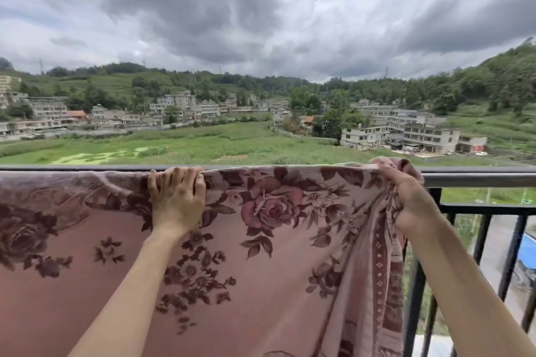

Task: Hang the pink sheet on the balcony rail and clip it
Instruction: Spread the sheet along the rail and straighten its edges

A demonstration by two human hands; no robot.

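Observation:
The pink sheet point(261, 284), printed with dark rose flowers, is draped over the balcony rail point(478, 178) and hangs down on my side. It covers the rail from the left edge to a little past the middle. My left hand point(175, 200) presses on the sheet's top fold over the rail, fingers curled over it. My right hand point(412, 200) grips the bunched right edge of the sheet at the rail. No clip is in view.
To the right of the sheet the dark metal rail and its upright bars point(481, 243) are bare. Beyond the rail lie green fields, houses and hills far below. A blue cover point(526, 252) shows through the bars.

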